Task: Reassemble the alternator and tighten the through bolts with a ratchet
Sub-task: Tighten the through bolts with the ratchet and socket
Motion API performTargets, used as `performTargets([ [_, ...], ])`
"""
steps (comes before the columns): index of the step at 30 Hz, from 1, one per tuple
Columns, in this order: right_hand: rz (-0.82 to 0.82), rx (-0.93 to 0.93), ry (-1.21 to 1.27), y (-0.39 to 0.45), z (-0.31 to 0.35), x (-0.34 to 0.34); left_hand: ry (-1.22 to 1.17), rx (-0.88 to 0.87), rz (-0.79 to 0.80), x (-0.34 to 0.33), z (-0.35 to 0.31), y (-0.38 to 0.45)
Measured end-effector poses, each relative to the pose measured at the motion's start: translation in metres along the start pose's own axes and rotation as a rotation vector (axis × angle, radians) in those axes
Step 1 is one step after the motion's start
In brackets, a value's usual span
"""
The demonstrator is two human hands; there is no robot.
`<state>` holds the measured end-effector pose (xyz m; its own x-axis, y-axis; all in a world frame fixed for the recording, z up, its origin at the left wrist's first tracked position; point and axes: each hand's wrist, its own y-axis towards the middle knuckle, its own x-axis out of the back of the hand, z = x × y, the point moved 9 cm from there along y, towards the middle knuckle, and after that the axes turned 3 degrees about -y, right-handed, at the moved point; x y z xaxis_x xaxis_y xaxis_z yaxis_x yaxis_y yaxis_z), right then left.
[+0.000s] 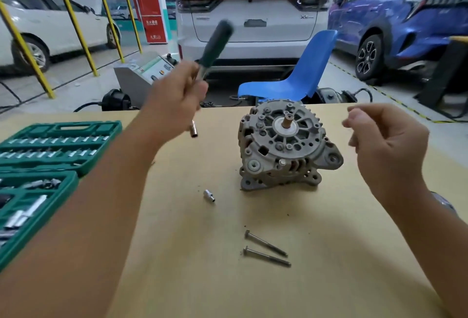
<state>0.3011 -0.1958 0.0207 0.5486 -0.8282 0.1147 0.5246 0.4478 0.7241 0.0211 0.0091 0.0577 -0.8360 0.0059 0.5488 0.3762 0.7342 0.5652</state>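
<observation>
A grey alternator (286,148) stands on the tan table (177,254) with its copper shaft end pointing up. My left hand (177,97) is raised left of it, gripping a green-handled driver tool (215,46) by the shank; the handle points up and a socket (194,130) hangs at the lower end. My right hand (387,145) hovers right of the alternator, fingers loosely curled, holding nothing. Two long through bolts (267,250) lie side by side on the table in front. A small loose socket (209,195) lies left of the alternator's base.
An open green socket set case (38,165) with several sockets and bits sits at the table's left edge. Behind the table stand a blue plastic chair (298,74), a grey machine (141,74), parked cars and yellow posts.
</observation>
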Motion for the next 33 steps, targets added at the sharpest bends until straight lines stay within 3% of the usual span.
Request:
performTargets([
  [2,0.061,-0.047,0.229,0.001,0.011,-0.006,0.035,-0.332,0.006,0.006,-0.064,-0.009],
  [4,0.233,-0.149,0.483,-0.001,0.02,-0.023,0.078,-0.586,0.063,-0.008,-0.114,-0.028],
  [8,0.492,-0.219,0.596,0.0,0.034,-0.025,0.029,-0.755,0.125,-0.043,-0.15,-0.056],
  [12,0.744,-0.109,0.271,-0.002,0.034,-0.019,-0.189,-0.622,0.07,-0.039,-0.13,-0.056],
  [15,0.689,-0.106,0.416,0.007,0.041,-0.008,-0.382,-0.437,0.135,-0.049,-0.094,-0.07],
  [20,0.554,-0.051,0.532,0.021,0.052,0.011,-0.413,-0.353,0.22,-0.066,-0.072,-0.08],
  [23,0.531,-0.047,0.54,0.019,0.054,0.012,-0.416,-0.346,0.187,-0.071,-0.079,-0.073],
  [29,0.556,-0.055,0.4,0.02,0.048,0.012,-0.28,-0.375,0.087,-0.074,-0.085,-0.079],
  [33,0.579,-0.106,0.367,0.019,0.035,0.009,-0.164,-0.435,0.163,-0.082,-0.088,-0.081],
])
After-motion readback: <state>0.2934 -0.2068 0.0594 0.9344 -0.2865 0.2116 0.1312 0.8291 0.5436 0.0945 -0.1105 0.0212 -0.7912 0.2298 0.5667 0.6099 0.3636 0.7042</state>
